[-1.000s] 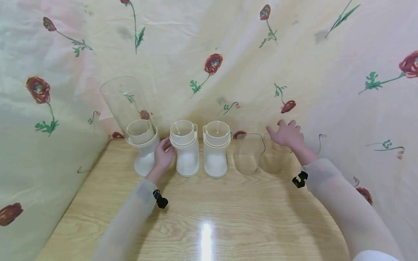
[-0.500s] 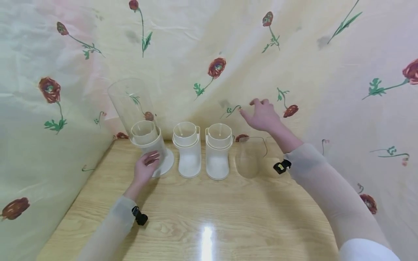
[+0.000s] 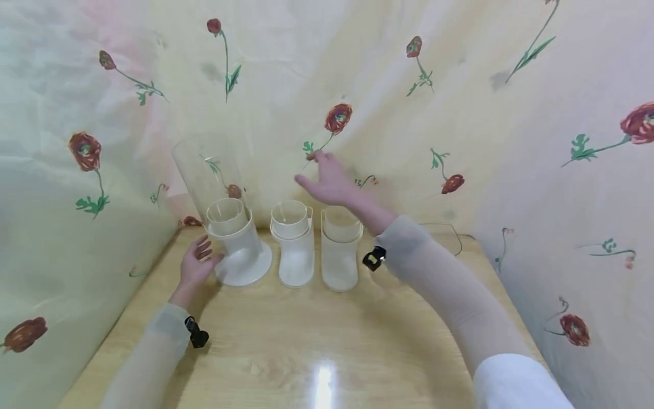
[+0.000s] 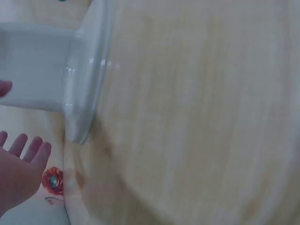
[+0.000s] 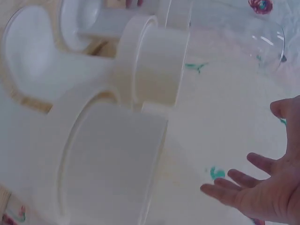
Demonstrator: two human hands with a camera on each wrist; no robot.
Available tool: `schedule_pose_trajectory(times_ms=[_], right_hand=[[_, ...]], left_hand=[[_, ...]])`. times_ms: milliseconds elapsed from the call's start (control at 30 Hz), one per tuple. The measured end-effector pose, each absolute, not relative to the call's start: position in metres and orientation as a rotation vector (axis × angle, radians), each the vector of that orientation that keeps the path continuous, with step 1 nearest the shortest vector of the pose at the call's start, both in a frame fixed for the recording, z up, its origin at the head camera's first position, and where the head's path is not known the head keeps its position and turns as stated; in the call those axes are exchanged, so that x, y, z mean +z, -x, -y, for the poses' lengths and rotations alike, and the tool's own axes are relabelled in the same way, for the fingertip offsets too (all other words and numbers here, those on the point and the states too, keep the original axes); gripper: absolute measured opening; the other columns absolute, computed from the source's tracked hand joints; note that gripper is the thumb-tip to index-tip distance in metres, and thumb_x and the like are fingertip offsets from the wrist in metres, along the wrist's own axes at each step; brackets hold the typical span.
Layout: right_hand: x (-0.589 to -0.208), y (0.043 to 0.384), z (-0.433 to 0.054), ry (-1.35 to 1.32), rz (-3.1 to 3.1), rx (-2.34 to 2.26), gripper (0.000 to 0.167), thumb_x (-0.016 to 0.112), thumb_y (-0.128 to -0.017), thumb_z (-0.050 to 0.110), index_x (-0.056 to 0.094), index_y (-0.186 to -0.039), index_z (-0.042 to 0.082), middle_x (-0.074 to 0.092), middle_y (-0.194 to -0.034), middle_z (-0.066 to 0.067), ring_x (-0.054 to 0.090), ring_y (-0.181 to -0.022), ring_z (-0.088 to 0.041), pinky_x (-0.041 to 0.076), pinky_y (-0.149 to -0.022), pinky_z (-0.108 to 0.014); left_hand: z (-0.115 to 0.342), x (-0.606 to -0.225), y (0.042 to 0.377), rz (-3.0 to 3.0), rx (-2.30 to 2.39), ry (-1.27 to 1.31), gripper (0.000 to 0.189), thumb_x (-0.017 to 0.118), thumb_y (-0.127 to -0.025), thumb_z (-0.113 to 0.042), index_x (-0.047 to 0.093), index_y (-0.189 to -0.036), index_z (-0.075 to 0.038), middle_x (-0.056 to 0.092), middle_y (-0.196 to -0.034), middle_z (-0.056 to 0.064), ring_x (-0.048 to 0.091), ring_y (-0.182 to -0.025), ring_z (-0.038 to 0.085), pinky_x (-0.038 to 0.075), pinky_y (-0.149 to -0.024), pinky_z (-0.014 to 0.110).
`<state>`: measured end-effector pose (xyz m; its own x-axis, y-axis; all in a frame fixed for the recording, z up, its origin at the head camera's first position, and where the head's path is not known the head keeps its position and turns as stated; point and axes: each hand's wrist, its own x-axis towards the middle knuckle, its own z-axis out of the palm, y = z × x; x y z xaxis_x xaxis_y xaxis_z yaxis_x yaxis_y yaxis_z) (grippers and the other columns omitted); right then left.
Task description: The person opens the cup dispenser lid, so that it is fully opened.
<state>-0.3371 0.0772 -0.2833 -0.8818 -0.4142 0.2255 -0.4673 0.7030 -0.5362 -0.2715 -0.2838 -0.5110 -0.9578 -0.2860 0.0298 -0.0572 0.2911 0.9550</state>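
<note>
Though tall, clear cylinder (image 3: 210,170) faint against cloth (image 3: 283,74)

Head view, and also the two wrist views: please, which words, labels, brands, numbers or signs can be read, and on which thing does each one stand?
No text can be read in any view.
Left white stand, middle white stand, right white stand: none seen.
Clear cylinder: none seen.
Flowered backdrop: flowers, no letters seen.
Right wrist device: small yellowish mark, too small to read.
</note>
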Motion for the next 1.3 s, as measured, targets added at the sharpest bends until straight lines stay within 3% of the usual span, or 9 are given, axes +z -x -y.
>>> schedule_pose_trajectory(times_ms=[100,233,500,600,767,867,933,1100,1300], right_hand=[[-0.284,0.33,-0.05,-0.824,2.792,1.042,0.074,0.062,-0.105,0.047,0.037,-0.159,0.004,0.044,-0.162,-0.023,0.046,-0.149,-0.038,0.041,-0.127,-0.051],[-0.289,0.313,-0.02,-0.916,2.781,1.235,0.078,0.064,-0.104,0.045,0.031,-0.162,0.004,0.039,-0.166,-0.023,0.047,-0.149,-0.042,0.043,-0.126,-0.051],[-0.287,0.304,0.029,-0.922,2.674,1.356,0.095,0.079,-0.094,0.046,0.028,-0.164,0.007,0.039,-0.169,-0.019,0.045,-0.153,-0.037,0.044,-0.125,-0.049],[-0.29,0.303,0.044,-0.916,2.699,1.329,0.101,0.082,-0.091,0.048,0.026,-0.165,0.009,0.039,-0.17,-0.016,0.042,-0.155,-0.033,0.043,-0.126,-0.047],[-0.295,0.3,0.057,-0.947,2.709,1.328,0.108,0.086,-0.088,0.044,0.021,-0.167,0.01,0.038,-0.17,-0.017,0.044,-0.154,-0.033,0.044,-0.126,-0.046],[-0.299,0.3,0.06,-0.932,2.677,1.365,0.107,0.086,-0.088,0.041,0.02,-0.166,0.009,0.041,-0.167,-0.019,0.048,-0.15,-0.034,0.047,-0.123,-0.045],[-0.302,0.3,0.063,-0.906,2.661,1.403,0.105,0.085,-0.09,0.039,0.019,-0.166,0.009,0.043,-0.165,-0.02,0.05,-0.148,-0.034,0.048,-0.122,-0.045],[-0.312,0.3,0.073,-0.846,2.631,1.506,0.103,0.084,-0.09,0.037,0.019,-0.166,0.009,0.046,-0.162,-0.022,0.053,-0.146,-0.034,0.048,-0.122,-0.041],[-0.311,0.291,0.071,-0.862,2.628,1.458,0.101,0.083,-0.092,0.038,0.02,-0.165,0.01,0.048,-0.161,-0.02,0.052,-0.148,-0.036,0.048,-0.123,-0.043]], left_hand=[[0.288,-0.509,0.275,2.382,-1.758,-0.253,0.086,0.075,-0.097,-0.009,0.025,-0.167,-0.005,0.036,-0.169,0.027,0.04,-0.154,0.046,0.038,-0.129,0.056],[0.29,-0.512,0.277,2.404,-1.816,-0.239,0.09,0.074,-0.098,-0.007,0.018,-0.169,-0.003,0.031,-0.171,0.029,0.035,-0.156,0.047,0.037,-0.129,0.056],[0.292,-0.501,0.285,2.365,-1.734,-0.138,0.074,0.069,-0.101,-0.004,0.032,-0.164,-0.002,0.04,-0.164,0.032,0.042,-0.149,0.046,0.039,-0.127,0.056],[0.294,-0.498,0.286,2.424,-1.648,-0.135,0.065,0.064,-0.102,-0.001,0.036,-0.161,0.002,0.044,-0.162,0.032,0.045,-0.147,0.044,0.044,-0.122,0.04],[0.289,-0.497,0.291,2.455,-1.612,-0.162,0.055,0.055,-0.103,0.003,0.042,-0.156,0.007,0.05,-0.156,0.034,0.049,-0.147,0.043,0.042,-0.093,0.005],[0.282,-0.494,0.297,2.438,-1.567,-0.169,0.045,0.054,-0.103,0.0,0.052,-0.148,0.009,0.059,-0.145,0.035,0.061,-0.131,0.036,0.044,-0.085,0.006],[0.278,-0.494,0.299,2.439,-1.49,-0.17,0.038,0.055,-0.102,-0.001,0.059,-0.138,0.011,0.066,-0.133,0.035,0.065,-0.113,0.03,0.048,-0.083,0.014],[0.272,-0.494,0.298,2.396,-1.302,-0.165,0.023,0.057,-0.094,0.003,0.066,-0.112,0.014,0.07,-0.105,0.034,0.061,-0.089,0.031,0.051,-0.076,0.033],[0.269,-0.492,0.288,2.327,-1.181,-0.097,0.01,0.057,-0.087,0.008,0.066,-0.088,0.011,0.067,-0.079,0.024,0.055,-0.071,0.025,0.049,-0.065,0.033]])
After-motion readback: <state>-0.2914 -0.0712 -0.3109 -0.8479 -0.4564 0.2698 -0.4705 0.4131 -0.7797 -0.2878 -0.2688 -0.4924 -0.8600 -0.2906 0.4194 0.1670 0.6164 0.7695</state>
